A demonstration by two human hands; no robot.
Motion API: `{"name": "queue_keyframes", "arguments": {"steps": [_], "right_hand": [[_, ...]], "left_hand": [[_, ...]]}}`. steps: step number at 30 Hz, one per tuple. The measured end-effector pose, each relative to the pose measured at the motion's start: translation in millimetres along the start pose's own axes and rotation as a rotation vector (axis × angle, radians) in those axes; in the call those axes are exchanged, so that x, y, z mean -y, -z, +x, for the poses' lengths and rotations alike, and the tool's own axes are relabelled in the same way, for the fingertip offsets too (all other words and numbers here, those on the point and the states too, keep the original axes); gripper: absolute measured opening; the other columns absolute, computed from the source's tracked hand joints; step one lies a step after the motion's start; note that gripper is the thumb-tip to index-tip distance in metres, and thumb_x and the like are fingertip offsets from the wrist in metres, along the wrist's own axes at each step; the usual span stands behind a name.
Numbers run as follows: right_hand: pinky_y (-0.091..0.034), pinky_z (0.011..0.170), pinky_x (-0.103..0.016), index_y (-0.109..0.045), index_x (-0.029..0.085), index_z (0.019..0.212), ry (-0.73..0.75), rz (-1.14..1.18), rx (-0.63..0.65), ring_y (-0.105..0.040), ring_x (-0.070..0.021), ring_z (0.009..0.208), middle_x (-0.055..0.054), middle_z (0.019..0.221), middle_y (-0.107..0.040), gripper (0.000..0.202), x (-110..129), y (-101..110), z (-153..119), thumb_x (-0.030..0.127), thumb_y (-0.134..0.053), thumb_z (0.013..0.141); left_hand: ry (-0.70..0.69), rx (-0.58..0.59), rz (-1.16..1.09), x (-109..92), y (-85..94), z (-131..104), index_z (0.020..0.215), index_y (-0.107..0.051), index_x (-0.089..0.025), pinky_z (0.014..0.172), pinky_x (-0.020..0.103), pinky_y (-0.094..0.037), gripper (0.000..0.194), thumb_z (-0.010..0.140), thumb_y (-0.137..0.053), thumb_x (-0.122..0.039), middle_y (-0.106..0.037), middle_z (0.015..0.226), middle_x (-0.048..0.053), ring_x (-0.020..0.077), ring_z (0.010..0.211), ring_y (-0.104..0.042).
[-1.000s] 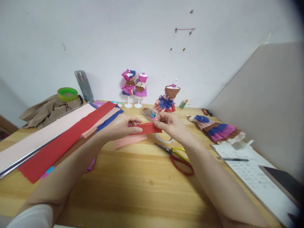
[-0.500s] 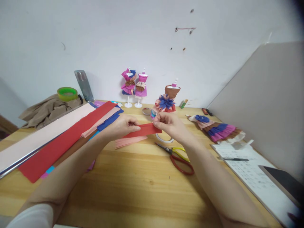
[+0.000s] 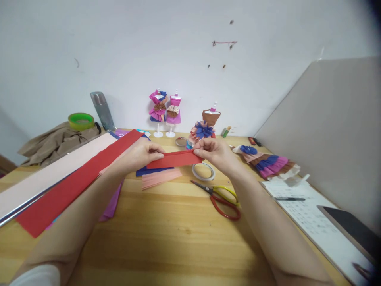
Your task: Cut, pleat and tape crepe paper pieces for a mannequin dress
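Note:
A short red crepe paper strip [image 3: 175, 159] is stretched level above the table, its upper edge folded over. My left hand [image 3: 143, 154] pinches its left end between thumb and fingers. At the right end, my right hand [image 3: 212, 154] is closed on the upper corner. Beneath the strip lie a blue paper piece [image 3: 157, 171] and a pleated peach paper strip [image 3: 160, 178]. A roll of white double-sided tape [image 3: 193, 171] lies just below my right hand. Scissors [image 3: 211, 190] with one yellow and one red handle rest nearer to me, blades partly apart.
Long red [image 3: 80, 180] and pale pink paper strips [image 3: 56, 172] cover the left side. Small dress forms [image 3: 173, 111] in paper outfits stand by the wall. A paper dress [image 3: 270, 161], a sheet with a pen [image 3: 290, 199] and a dark tablet [image 3: 348, 226] lie right.
My left hand has moved left, so more of the red strip shows, drawn out between both hands. The view has shifted slightly; the blue paper beneath is now visible.

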State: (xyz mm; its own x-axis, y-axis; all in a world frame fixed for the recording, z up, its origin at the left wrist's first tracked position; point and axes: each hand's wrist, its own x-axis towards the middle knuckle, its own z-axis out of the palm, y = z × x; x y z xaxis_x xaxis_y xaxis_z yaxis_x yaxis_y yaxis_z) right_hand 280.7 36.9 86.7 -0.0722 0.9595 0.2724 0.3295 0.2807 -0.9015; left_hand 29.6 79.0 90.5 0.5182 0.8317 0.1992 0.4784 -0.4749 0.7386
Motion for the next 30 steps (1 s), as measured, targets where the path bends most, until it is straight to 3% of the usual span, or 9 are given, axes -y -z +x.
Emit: {"name": "queue_keyframes", "arguments": {"steps": [8, 16, 23, 30], "right_hand": [[-0.036, 0.051, -0.025, -0.056, 0.017, 0.063, -0.020, 0.030, -0.049, -0.047, -0.0103, 0.050, 0.001, 0.054, -0.055, 0.028, 0.9, 5.4, 1.1, 0.040, -0.071, 0.059], [-0.037, 0.053, -0.026, -0.056, 0.017, 0.060, 0.052, -0.085, -0.055, -0.048, -0.0123, 0.055, -0.001, 0.058, -0.057, 0.030, -6.9, 11.6, 2.5, 0.043, -0.070, 0.063], [-0.042, 0.059, -0.030, -0.060, 0.017, 0.060, 0.065, -0.116, -0.064, -0.051, -0.0149, 0.059, -0.002, 0.061, -0.060, 0.029, -10.0, 13.8, 3.3, 0.042, -0.073, 0.064], [-0.034, 0.053, -0.026, -0.061, 0.016, 0.063, 0.025, -0.048, -0.041, -0.044, -0.0109, 0.054, 0.000, 0.060, -0.057, 0.026, -13.5, 17.5, 4.8, 0.040, -0.071, 0.064]], "left_hand": [[0.046, -0.047, -0.087, -4.1, 12.9, -3.3, 0.068, -0.066, -0.016, 0.066, 0.028, -0.049, 0.018, 0.068, -0.069, -0.034, -0.064, 0.062, -0.001, 0.0133, 0.060, -0.058], [0.054, -0.055, -0.092, 6.0, 16.4, -2.7, 0.074, -0.066, -0.017, 0.072, 0.030, -0.050, 0.017, 0.071, -0.066, -0.033, -0.063, 0.064, -0.001, 0.0146, 0.067, -0.060], [0.024, -0.083, -0.082, 0.7, 18.1, -4.5, 0.069, -0.065, -0.018, 0.066, 0.027, -0.047, 0.018, 0.075, -0.064, -0.035, -0.064, 0.069, 0.003, 0.0187, 0.076, -0.063], [0.074, -0.096, -0.148, -4.5, 17.1, -6.8, 0.064, -0.060, -0.016, 0.055, 0.022, -0.043, 0.021, 0.076, -0.063, -0.033, -0.059, 0.060, -0.001, 0.0121, 0.059, -0.057]]}}
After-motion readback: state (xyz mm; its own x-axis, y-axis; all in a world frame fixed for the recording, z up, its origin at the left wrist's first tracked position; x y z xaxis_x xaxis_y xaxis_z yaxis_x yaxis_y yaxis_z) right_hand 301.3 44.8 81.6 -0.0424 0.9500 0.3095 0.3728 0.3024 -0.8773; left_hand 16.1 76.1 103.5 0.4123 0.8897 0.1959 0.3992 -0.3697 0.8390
